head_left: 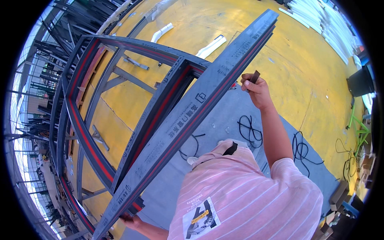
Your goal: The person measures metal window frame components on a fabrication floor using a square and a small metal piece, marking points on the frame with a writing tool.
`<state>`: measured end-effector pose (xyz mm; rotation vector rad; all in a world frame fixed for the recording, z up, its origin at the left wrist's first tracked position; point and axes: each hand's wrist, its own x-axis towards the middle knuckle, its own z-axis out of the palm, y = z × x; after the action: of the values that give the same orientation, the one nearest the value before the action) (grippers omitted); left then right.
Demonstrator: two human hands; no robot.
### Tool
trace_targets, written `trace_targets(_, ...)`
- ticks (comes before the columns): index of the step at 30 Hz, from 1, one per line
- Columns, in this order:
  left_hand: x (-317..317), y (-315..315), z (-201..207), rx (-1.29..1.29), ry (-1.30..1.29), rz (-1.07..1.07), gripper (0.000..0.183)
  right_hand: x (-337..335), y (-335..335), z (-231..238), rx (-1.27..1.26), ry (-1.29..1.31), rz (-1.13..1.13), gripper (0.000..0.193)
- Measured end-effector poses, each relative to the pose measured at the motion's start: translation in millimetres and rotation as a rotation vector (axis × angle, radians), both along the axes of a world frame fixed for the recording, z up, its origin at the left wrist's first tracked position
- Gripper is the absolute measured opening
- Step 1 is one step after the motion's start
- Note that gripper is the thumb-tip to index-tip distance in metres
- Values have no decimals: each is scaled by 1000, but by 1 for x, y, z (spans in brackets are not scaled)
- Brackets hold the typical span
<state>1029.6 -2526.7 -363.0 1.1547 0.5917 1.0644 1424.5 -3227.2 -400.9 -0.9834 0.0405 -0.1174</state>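
Evidently, a long grey bar [192, 108] with red lines along its edge was the piece in hand; it ran diagonally from the top of the frame, right of centre, to the lower left, beside an arched frame [90, 144] with red-striped members. The right hand [256, 90], right of centre, was raised apart from the bar, its grip closed on a short dark strip [256, 76]. The left hand [135, 222], at the lower left, met the underside of the bar near its low end; its fingers were largely hidden, so whether that grip was clenched could not be told.

Sound handling, as judged from this pose, called for steady support at the low end, with the strip pinched near its middle and its leading edge lined up before any contact with the bar.

Printed matter was confined mainly to two surfaces: the bar's upper face bore dark characters with a square emblem, repeated along its length, and the pink striped shirt [256, 188] carried a rectangular picture patch [201, 219] with lettering above it.
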Motion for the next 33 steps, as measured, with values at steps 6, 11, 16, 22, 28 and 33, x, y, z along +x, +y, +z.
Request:
trace_targets(6,11,-22,20,-340,-108,35,36,-27,-26,-16,402,-54,-16,51)
trace_targets(11,14,-23,27,-433,-309,32,37,-27,-174,-74,163,22,-141,42)
trace_targets(16,4,-35,15,-418,-438,-233,48,-22,-157,-32,-344,556,-588,31)
trace_targets(22,11,-19,2,-554,-642,-603,49,-9,-125,12,-744,537,-694,28)
trace_targets(28,19,-4,-2,-372,-576,-676,41,11,-84,52,-912,465,-675,26)
trace_targets(33,27,-2,1,-401,-617,-696,35,13,-68,70,-995,436,-660,24)
